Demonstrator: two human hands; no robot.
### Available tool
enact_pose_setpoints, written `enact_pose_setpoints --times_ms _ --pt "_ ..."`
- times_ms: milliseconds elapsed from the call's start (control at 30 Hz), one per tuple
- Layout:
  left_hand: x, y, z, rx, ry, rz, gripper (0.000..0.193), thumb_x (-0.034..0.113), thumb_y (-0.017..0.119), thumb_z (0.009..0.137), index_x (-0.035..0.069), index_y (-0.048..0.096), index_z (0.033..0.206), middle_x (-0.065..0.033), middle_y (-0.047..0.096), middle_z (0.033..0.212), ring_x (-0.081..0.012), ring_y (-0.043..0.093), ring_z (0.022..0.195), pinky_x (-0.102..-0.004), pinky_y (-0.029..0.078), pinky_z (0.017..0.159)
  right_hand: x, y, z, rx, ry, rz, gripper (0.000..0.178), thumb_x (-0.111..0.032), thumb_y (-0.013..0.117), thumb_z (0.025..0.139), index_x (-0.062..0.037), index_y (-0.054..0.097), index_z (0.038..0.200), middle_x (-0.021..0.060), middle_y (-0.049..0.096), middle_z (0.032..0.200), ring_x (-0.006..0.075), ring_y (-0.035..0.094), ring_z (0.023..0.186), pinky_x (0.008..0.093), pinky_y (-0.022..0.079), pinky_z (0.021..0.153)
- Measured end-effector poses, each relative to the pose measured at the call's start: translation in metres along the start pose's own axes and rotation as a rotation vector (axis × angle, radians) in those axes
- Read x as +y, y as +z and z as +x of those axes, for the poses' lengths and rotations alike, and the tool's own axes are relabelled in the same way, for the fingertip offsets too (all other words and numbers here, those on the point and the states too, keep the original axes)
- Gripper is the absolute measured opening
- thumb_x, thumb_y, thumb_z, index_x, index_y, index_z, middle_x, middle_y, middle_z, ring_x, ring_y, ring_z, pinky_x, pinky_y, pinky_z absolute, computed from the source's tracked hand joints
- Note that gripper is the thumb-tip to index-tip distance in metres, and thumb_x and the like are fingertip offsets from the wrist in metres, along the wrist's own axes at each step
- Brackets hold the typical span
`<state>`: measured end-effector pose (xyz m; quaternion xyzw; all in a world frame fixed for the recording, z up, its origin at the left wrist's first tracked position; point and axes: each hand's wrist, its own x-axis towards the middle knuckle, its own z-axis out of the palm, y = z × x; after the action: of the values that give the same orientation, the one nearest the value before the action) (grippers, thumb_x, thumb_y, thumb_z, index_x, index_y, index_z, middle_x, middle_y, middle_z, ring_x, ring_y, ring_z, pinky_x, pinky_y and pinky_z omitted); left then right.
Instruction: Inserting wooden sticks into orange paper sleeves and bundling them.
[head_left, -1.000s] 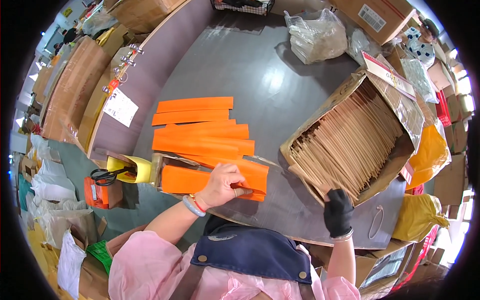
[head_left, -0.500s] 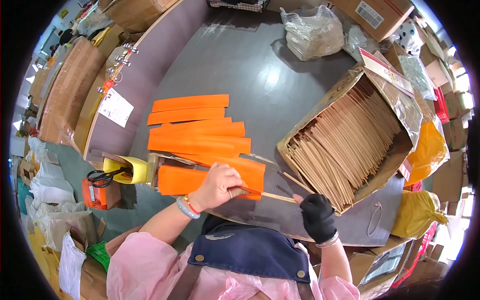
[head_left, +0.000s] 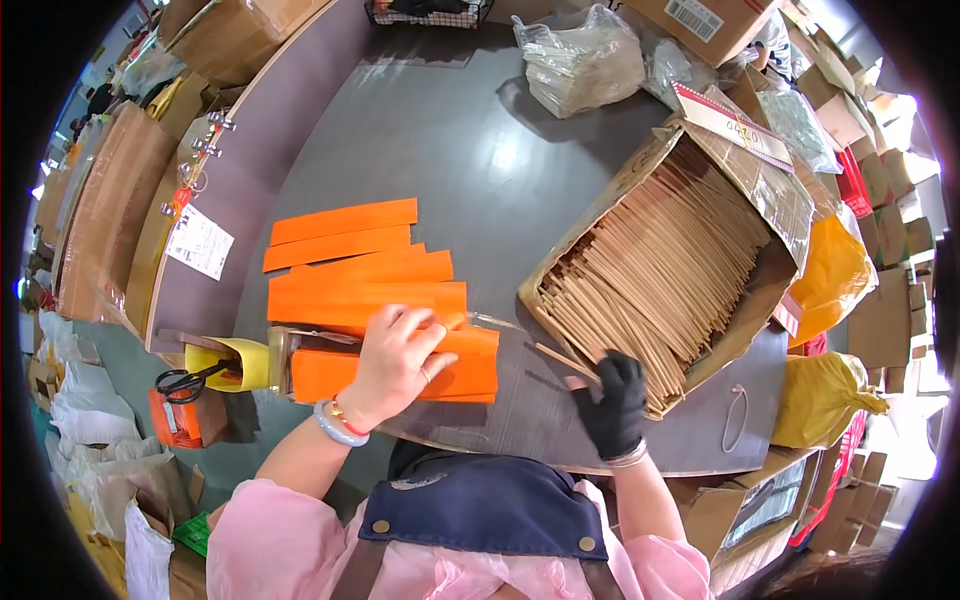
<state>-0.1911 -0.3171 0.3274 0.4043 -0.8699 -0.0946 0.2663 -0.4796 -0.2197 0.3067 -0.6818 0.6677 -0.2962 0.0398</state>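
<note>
Orange strips [head_left: 365,295] lie in an overlapping, fanned row on the grey table. My left hand [head_left: 395,355] is over the nearest strips, fingers apart and holding nothing visible; whether the fingertips touch them I cannot tell. A black fingerless glove covers my right hand [head_left: 612,405], open, thumb apart from the fingers. It is beside the near corner of a cardboard box [head_left: 545,280] full of thin wooden sticks [head_left: 665,270]. One loose stick [head_left: 565,362] juts past that corner, close to my right thumb; contact is unclear.
A yellow holder [head_left: 235,362] with black-handled scissors [head_left: 188,383] is at the table's left edge. Toward the back sits a clear plastic bag [head_left: 580,62]. A rubber band [head_left: 735,420] lies at the right, near a yellow sack [head_left: 825,400]. A raised panel [head_left: 250,150] borders the left.
Both hands were on a thin stick with an orange strip at its end; now neither visibly holds it. Both have opened, and the right is beside the loose stick. The view has shifted slightly.
</note>
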Motion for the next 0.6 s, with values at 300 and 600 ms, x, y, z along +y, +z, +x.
enact_pose_setpoints --times_ms 300,600 --pt "-0.004 0.037 -0.031 -0.043 -0.075 -0.289 0.035 0.022 0.085 0.069 0.005 0.071 0.097 -0.0068 0.055 0.093 -0.0261 0.052 0.086 -0.0371 0.044 0.079 0.025 0.007 -0.014 -0.179 -0.01 -0.324 0.025 -0.021 0.071 0.077 -0.0084 0.062 0.097 0.0092 0.058 0.095 0.0318 0.056 0.09 0.0454 0.044 0.075" --pt "-0.007 0.028 -0.027 -0.042 -0.078 -0.397 0.038 0.028 0.09 0.062 0.01 0.065 0.084 -0.0014 0.054 0.079 -0.0212 0.051 0.077 -0.0348 0.038 0.074 0.019 0.003 -0.01 -0.243 0.014 -0.328 0.019 -0.014 0.066 0.077 -0.0091 0.061 0.095 0.0093 0.06 0.087 0.0317 0.059 0.086 0.0442 0.046 0.073"
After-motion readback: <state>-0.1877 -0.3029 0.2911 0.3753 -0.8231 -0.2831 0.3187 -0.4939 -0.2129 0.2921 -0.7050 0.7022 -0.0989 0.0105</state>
